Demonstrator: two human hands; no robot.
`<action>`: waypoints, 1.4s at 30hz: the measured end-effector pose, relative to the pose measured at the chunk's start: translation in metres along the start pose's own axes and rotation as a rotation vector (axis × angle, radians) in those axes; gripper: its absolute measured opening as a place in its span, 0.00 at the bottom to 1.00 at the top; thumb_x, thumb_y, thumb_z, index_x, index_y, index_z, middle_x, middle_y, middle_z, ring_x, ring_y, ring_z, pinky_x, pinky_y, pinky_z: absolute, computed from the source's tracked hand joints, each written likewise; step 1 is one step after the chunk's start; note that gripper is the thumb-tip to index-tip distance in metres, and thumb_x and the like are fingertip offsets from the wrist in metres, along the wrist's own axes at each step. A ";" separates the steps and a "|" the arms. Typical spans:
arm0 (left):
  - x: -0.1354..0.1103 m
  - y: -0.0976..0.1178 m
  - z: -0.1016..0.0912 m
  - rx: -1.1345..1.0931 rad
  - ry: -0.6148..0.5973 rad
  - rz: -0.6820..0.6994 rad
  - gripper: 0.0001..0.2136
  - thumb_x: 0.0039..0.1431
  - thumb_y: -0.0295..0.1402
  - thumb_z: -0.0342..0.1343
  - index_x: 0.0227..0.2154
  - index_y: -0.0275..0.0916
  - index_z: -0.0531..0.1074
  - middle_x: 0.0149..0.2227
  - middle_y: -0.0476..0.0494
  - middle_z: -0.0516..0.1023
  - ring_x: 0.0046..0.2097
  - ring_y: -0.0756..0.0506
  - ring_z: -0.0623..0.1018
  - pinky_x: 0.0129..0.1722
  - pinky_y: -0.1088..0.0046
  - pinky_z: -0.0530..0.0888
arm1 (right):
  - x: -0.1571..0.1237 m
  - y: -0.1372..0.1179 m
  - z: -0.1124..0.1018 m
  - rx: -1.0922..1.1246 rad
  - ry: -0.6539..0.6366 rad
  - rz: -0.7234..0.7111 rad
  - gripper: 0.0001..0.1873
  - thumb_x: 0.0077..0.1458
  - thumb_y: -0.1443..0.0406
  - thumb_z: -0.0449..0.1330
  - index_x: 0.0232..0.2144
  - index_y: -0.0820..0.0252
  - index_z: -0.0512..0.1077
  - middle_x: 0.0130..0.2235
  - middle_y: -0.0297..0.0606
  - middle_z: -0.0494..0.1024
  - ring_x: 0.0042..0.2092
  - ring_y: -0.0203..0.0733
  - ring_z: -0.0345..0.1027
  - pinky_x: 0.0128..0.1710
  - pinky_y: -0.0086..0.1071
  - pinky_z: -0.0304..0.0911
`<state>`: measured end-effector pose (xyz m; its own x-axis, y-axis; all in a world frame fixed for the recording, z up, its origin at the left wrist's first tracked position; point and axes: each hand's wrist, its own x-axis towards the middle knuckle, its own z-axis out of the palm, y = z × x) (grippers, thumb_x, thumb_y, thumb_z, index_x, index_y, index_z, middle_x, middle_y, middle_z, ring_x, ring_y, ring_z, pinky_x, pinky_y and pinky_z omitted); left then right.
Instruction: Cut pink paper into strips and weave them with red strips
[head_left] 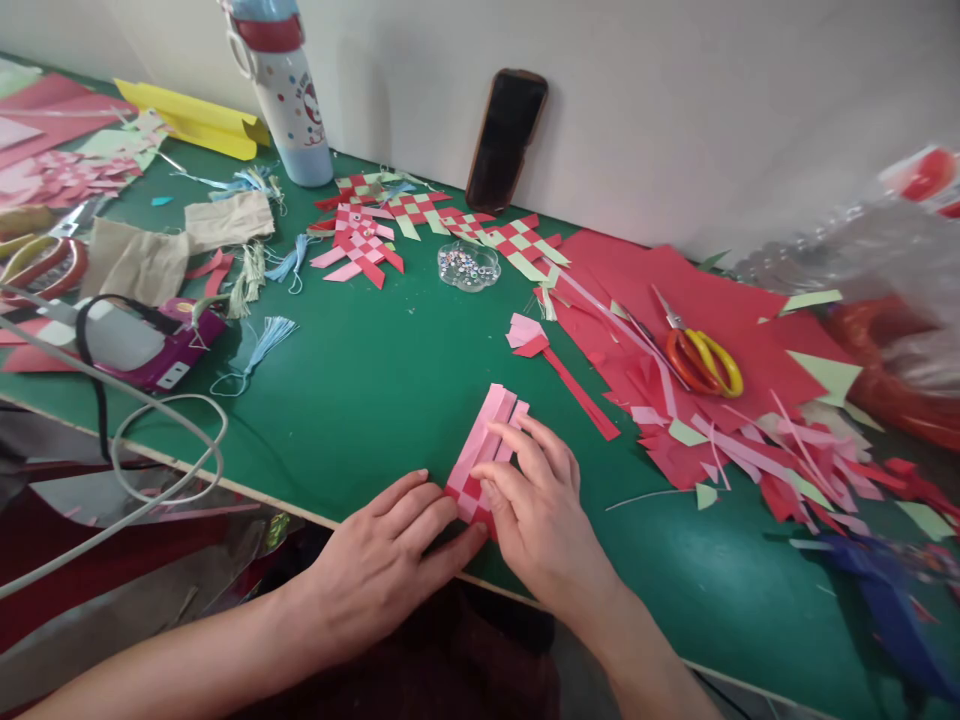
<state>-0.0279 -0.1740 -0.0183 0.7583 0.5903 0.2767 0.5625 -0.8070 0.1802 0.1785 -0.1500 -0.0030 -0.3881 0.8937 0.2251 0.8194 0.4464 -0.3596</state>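
Note:
A piece of woven paper strips (480,430), pink with red squares at its near end, lies flat near the front edge of the green table. My left hand (405,545) rests at its lower left corner, with thumb and forefinger closed against the paper. From the right, my right hand (544,495) reaches over the piece, thumb and forefinger pinched on a pink strip, the other fingers curled along its right side. Those fingers hide part of the weave. Just beyond, a folded pink and red paper strip (566,380) lies on the table.
Scissors (701,360) rest on red paper sheets (615,270) and scraps at right. A clear dish of beads (469,266), finished woven pieces (364,245), a phone (508,140) and a bottle (289,100) stand behind. Tassels (262,345), cables (169,400) and a purple device (184,345) are left.

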 end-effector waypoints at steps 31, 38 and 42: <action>-0.004 0.000 0.002 0.014 0.004 0.008 0.17 0.68 0.26 0.47 0.58 0.41 0.66 0.59 0.38 0.67 0.63 0.41 0.66 0.64 0.57 0.65 | -0.048 -0.006 -0.007 -0.115 0.159 0.024 0.15 0.64 0.67 0.55 0.51 0.56 0.74 0.53 0.40 0.78 0.60 0.51 0.63 0.61 0.51 0.52; -0.007 0.002 0.007 0.054 0.020 0.012 0.19 0.66 0.24 0.48 0.58 0.41 0.65 0.59 0.35 0.67 0.63 0.41 0.66 0.63 0.55 0.66 | -0.058 -0.008 -0.001 -0.130 0.196 0.026 0.13 0.64 0.67 0.56 0.49 0.55 0.76 0.50 0.33 0.81 0.54 0.47 0.69 0.63 0.47 0.48; -0.006 0.003 0.006 0.075 0.006 0.018 0.19 0.66 0.24 0.49 0.58 0.42 0.65 0.59 0.36 0.67 0.63 0.42 0.66 0.63 0.55 0.66 | -0.059 -0.007 0.002 -0.075 0.243 0.045 0.13 0.63 0.67 0.56 0.48 0.54 0.76 0.49 0.33 0.81 0.53 0.46 0.70 0.62 0.46 0.50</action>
<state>-0.0285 -0.1800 -0.0255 0.7669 0.5751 0.2848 0.5718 -0.8138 0.1037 0.1951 -0.2053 -0.0153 -0.2451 0.8714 0.4250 0.8661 0.3938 -0.3080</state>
